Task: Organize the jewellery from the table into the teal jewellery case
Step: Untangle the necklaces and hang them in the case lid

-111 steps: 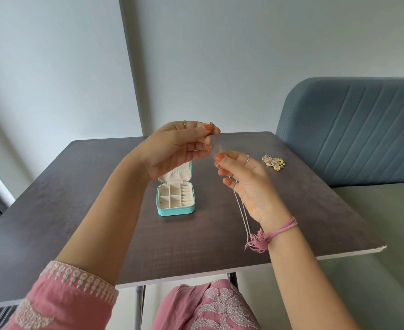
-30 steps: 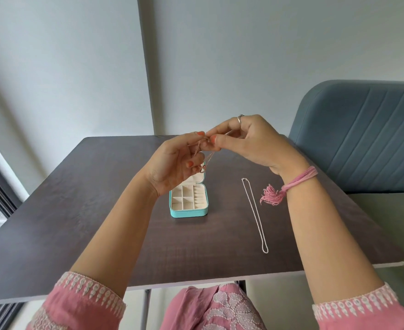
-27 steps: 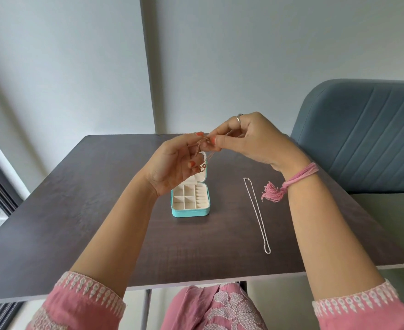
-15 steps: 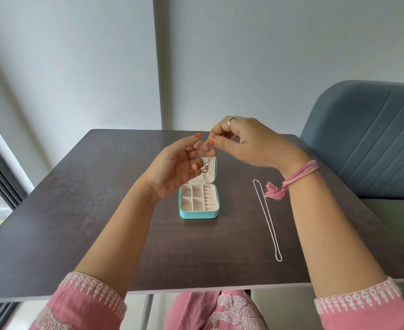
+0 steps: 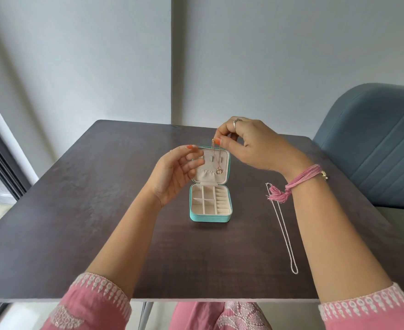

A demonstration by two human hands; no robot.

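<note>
The right hand (image 5: pixel 251 144) pinches a thin gold pendant necklace (image 5: pixel 216 158), which dangles in front of the upright lid of the open teal jewellery case (image 5: pixel 210 217). The left hand (image 5: pixel 174 172), fingers relaxed and holding nothing, hovers just beside that lid. A silver chain (image 5: pixel 283 232) lies below the right wrist on the dark wood-grain counter (image 5: pixel 77 222). Behind the hands stand pale grey walls (image 5: pixel 77 55); right of the right hand, a blue upholstered seat (image 5: pixel 374 151).

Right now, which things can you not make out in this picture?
- Necklace clasp, head view: hidden inside the right hand pinch; whether it is hooked in the case lid is too fine to tell.
- Silver chain, top end: covered by the pink tassel.
- Table right part: covered by the right forearm.
- Left hand holds nothing visible.
</note>
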